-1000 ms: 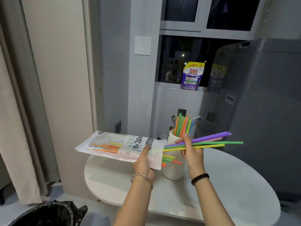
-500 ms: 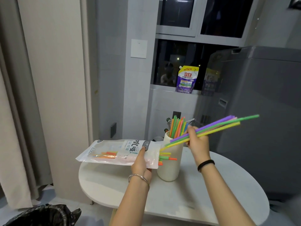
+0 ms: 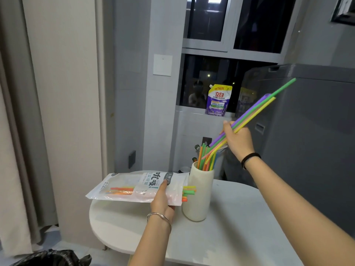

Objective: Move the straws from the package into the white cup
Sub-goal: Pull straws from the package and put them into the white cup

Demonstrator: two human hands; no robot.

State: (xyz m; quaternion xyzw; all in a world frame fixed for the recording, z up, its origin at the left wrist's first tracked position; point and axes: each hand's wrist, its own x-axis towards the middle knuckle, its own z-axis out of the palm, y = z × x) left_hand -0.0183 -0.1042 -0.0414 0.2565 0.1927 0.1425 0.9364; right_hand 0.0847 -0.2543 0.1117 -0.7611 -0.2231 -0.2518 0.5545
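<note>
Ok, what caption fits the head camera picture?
Right hand holds straws slanted over white cup; left hand holds the package.

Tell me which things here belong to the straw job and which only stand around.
Belong: package in left hand; bundle of straws in right hand; white cup, with other straws already inside.
Only around: purple pouch on the sill; black bag; grey appliance; curtain.

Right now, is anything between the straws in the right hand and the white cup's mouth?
Only the standing straws in the white cup, which crowd its mouth; the held straws in the right hand slant down with their tips among those tops. The package in the left hand is beside the cup, clear of its mouth.
</note>
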